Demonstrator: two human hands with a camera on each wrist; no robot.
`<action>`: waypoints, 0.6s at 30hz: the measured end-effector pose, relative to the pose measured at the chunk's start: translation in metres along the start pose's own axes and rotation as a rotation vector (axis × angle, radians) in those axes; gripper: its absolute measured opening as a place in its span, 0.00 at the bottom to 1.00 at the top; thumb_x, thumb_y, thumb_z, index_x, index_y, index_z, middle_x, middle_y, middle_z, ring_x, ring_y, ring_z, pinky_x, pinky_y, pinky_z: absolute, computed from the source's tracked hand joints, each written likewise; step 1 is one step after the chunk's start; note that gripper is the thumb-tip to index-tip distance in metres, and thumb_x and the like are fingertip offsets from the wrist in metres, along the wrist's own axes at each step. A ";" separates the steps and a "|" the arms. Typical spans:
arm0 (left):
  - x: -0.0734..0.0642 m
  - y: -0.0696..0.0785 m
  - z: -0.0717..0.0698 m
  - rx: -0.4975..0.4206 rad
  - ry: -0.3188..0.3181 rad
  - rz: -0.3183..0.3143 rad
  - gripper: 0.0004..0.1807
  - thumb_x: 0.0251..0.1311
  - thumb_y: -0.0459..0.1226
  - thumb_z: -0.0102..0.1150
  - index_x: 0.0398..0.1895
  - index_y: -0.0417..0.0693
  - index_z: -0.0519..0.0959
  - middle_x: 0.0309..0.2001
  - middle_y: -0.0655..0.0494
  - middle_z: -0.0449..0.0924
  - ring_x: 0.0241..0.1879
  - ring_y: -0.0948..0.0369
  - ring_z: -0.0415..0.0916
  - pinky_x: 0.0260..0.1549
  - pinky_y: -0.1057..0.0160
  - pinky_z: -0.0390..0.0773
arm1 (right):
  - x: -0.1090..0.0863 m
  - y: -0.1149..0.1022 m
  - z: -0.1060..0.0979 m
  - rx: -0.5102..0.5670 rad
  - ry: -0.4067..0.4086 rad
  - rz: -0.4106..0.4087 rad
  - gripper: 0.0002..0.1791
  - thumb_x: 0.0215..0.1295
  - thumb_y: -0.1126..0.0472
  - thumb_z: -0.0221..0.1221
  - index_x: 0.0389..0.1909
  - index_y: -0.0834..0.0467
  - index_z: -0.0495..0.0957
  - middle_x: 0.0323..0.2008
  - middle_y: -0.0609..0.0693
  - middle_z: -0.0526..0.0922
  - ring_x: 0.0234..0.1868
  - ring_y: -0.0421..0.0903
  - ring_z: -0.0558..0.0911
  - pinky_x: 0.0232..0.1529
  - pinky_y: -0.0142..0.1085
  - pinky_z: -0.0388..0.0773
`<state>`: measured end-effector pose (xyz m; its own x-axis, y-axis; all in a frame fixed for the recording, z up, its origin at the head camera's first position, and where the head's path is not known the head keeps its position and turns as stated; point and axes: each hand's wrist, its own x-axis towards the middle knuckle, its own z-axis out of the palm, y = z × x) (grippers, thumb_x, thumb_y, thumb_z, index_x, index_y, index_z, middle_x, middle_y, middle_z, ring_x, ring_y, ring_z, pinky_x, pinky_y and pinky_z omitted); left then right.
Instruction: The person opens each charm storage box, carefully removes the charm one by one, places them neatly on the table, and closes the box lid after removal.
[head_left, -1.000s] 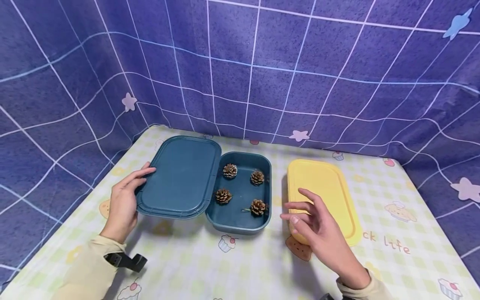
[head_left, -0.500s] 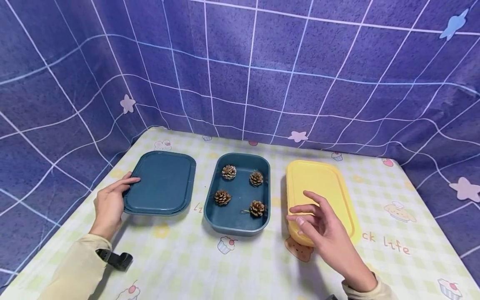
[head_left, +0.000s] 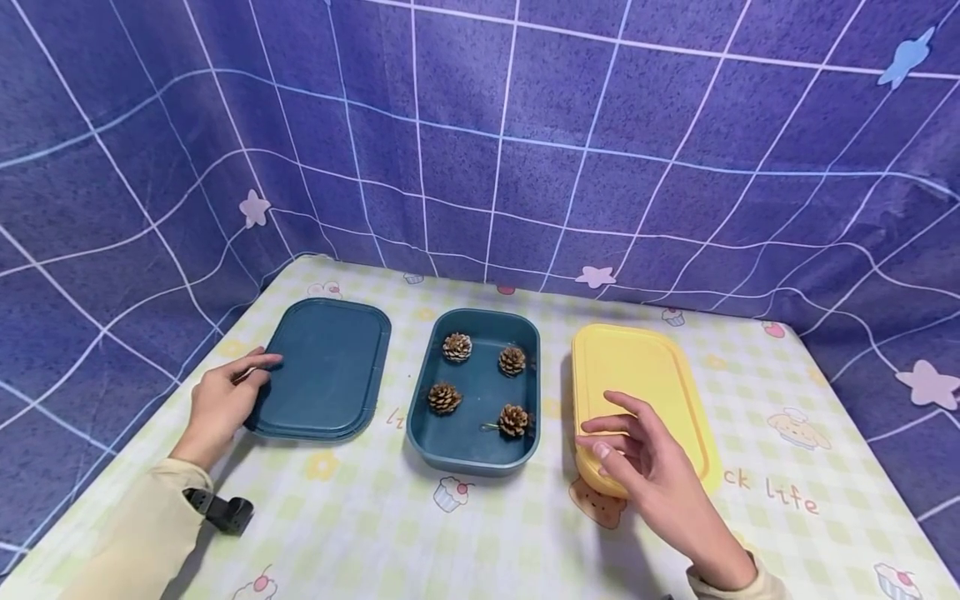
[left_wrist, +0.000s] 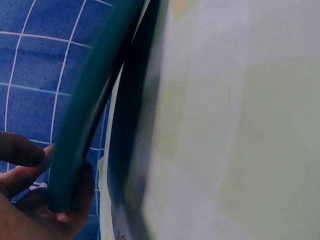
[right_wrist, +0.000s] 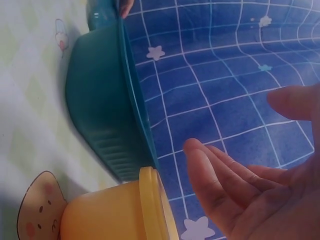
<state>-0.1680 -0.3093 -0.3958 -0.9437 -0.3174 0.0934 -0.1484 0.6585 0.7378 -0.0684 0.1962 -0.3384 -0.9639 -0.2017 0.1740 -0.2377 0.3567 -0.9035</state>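
Note:
My left hand (head_left: 225, 400) holds a dark teal lid (head_left: 326, 367) by its left edge, low over the left of the table. In the left wrist view the lid's rim (left_wrist: 82, 115) passes between the fingers and stands off the cloth. To its right a teal box (head_left: 477, 454) sits uncovered, with several pine cones (head_left: 445, 398) spread inside. My right hand (head_left: 660, 475) hovers, fingers loosely bent and holding nothing, over the near left part of a yellow lidded box (head_left: 645, 367). The right wrist view shows this hand (right_wrist: 250, 190) apart from the yellow box (right_wrist: 107, 215).
A checked tablecloth (head_left: 360, 517) with cartoon prints covers the table. Behind and on both sides hangs a blue curtain (head_left: 480, 167) with grid lines and stars, meeting the table's back edge.
The left hand has carried the teal lid left and down, away from the teal box. The right hand has shifted only slightly above the yellow box.

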 end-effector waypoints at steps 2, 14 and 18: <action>0.001 -0.001 -0.001 -0.027 -0.013 -0.024 0.22 0.73 0.45 0.46 0.62 0.47 0.80 0.72 0.47 0.67 0.73 0.43 0.64 0.67 0.45 0.70 | 0.000 0.000 0.000 -0.002 -0.004 -0.004 0.28 0.73 0.63 0.57 0.71 0.54 0.61 0.53 0.60 0.83 0.49 0.37 0.87 0.45 0.30 0.85; 0.003 -0.007 0.001 -0.086 0.002 -0.077 0.22 0.74 0.46 0.47 0.61 0.47 0.80 0.72 0.44 0.69 0.28 0.75 0.70 0.20 0.72 0.67 | 0.003 0.002 0.003 -0.013 -0.006 -0.009 0.28 0.72 0.63 0.58 0.70 0.56 0.62 0.53 0.60 0.83 0.48 0.39 0.87 0.47 0.28 0.84; 0.006 -0.006 0.002 -0.082 0.017 -0.066 0.21 0.73 0.44 0.47 0.59 0.46 0.82 0.71 0.45 0.70 0.24 0.73 0.70 0.15 0.69 0.65 | 0.002 0.002 0.004 -0.016 -0.007 -0.001 0.28 0.72 0.63 0.58 0.70 0.57 0.62 0.52 0.59 0.83 0.48 0.39 0.87 0.47 0.28 0.84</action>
<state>-0.1738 -0.3134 -0.4011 -0.9275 -0.3699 0.0534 -0.1846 0.5776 0.7952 -0.0705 0.1926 -0.3414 -0.9627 -0.2087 0.1721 -0.2407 0.3708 -0.8970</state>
